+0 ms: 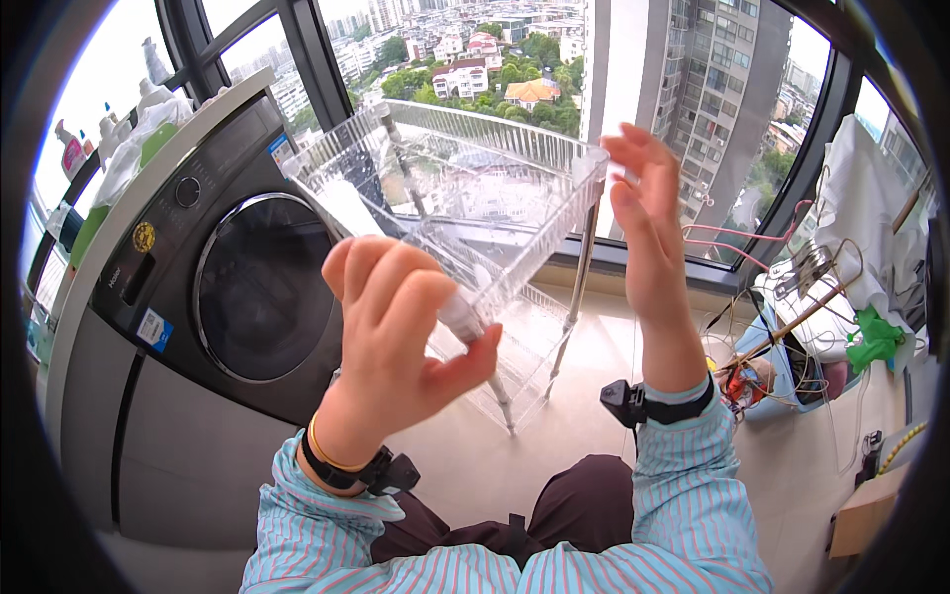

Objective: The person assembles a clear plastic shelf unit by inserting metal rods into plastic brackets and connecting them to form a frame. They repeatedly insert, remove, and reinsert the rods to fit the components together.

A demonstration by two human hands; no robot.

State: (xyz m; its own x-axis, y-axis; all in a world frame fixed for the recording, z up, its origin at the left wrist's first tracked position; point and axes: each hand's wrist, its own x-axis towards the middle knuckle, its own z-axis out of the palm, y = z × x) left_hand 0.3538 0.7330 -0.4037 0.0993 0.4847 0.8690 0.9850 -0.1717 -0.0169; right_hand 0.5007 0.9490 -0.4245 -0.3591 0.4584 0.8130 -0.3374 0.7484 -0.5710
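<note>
A: Clear rectangular plastic tray [445,188] is held tilted in the air, before the dark grey front-loading washing machine [213,287].

B: Noted. Its near corner is gripped by the left hand [396,327]; its far right edge is touched by the right hand [643,218], fingers extended, not clenched.

You have one view only, worn on your head and looking forward and down over your own raised forearms. It sits close: your left hand [396,327] fills the centre and your right hand [648,228] stands at 1 o'clock, both on a clear plastic tray [465,188]. The fisheye bends the window frame [307,59] at 12 o'clock. The washing machine [228,277] lies at 9 o'clock, your lap at 6 o'clock. No second view shares the scene.
</note>
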